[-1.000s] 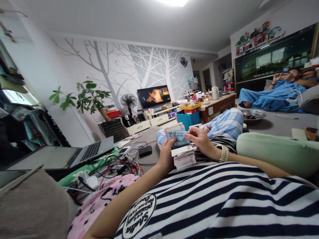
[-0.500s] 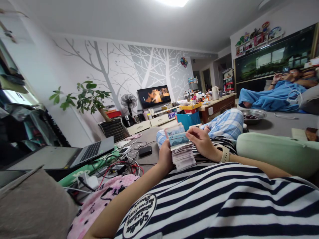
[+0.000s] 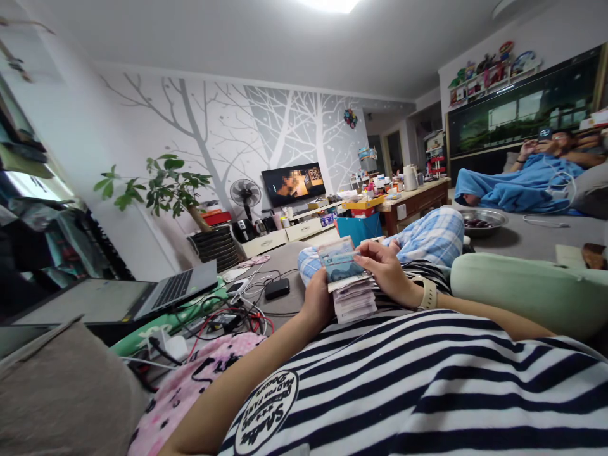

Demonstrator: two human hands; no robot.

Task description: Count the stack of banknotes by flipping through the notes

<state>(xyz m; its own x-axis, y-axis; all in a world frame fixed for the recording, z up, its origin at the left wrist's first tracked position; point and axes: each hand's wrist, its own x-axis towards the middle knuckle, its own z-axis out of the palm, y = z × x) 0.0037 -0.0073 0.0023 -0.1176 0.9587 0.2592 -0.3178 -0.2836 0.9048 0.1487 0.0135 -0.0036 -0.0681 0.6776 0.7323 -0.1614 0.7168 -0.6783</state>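
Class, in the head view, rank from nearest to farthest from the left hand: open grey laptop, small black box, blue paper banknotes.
1. Blue paper banknotes: held in the left hand.
2. Small black box: left of the hand.
3. Open grey laptop: farther left.

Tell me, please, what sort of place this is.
Probably a home's living room, judging by the television, the potted plant and the person reclining under a blanket.

The person's navy-and-white striped cloth top bore a round, dark-lettered white badge lower left of centre; a cream wristband and blue-and-white checked trousers showed right of centre.
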